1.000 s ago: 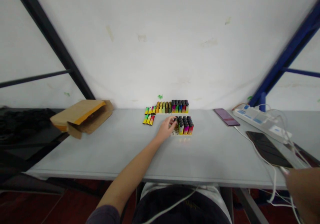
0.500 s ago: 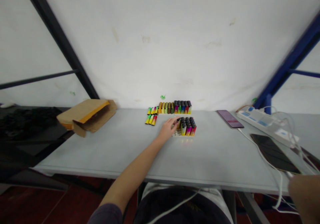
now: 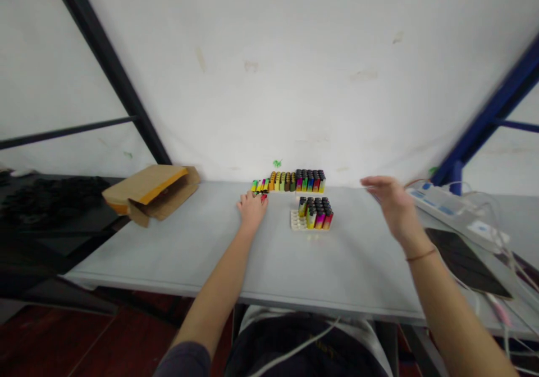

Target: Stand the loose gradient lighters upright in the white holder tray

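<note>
My left hand (image 3: 252, 208) is over the lighters lying left of the back rows, its fingers curled down on them; a red lighter (image 3: 264, 198) shows beside its fingertips. My right hand (image 3: 389, 200) hangs above the table's right part, fingers spread, holding nothing. The front white tray (image 3: 297, 221) carries several upright lighters with black tops (image 3: 320, 218), and its left slots are bare. Behind it, upright lighters in many colours (image 3: 310, 181) and yellow-topped ones (image 3: 283, 182) form a block near the wall. More lighters (image 3: 260, 185) lie to their left.
An open cardboard box (image 3: 151, 189) lies on the left of the grey table (image 3: 202, 253). On the right are a dark phone (image 3: 467, 262), a white power strip (image 3: 446, 205) and cables. A white wall stands behind.
My left hand has moved left from the front tray to the lying lighters. A lighter now stands alone at the tray's back left. My right hand has come in over the table from the lower right.
</note>
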### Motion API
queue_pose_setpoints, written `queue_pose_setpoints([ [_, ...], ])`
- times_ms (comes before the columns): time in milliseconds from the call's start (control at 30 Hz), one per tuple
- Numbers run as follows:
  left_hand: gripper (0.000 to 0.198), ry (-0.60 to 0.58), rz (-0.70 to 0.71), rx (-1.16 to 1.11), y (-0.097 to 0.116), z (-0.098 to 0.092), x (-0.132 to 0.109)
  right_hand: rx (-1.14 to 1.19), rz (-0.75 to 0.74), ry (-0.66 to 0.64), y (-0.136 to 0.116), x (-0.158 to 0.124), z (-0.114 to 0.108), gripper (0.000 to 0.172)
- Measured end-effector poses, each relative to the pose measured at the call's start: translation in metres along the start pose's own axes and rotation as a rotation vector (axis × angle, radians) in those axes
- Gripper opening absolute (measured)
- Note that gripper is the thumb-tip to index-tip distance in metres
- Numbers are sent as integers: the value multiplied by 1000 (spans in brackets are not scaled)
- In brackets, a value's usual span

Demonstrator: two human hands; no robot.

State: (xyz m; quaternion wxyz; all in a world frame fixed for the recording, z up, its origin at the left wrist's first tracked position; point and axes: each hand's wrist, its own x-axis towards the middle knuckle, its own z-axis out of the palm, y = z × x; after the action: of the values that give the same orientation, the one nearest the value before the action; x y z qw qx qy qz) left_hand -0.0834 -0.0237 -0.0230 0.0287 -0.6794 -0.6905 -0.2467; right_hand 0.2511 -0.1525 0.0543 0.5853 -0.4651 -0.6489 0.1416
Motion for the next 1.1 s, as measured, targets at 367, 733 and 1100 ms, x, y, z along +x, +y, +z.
queue_pose_setpoints([
  [367, 23, -62, 128, -86, 8, 23, -4, -419, 143, -676, 83, -22, 72, 91],
  [733, 16, -219, -36, -1039, 26, 37, 3, -578, 176, -582, 90, -22, 83, 71],
  [1100, 52, -330, -347, -1362, 45, 25, -11, -594, 115, -584, 92, -25, 83, 63],
])
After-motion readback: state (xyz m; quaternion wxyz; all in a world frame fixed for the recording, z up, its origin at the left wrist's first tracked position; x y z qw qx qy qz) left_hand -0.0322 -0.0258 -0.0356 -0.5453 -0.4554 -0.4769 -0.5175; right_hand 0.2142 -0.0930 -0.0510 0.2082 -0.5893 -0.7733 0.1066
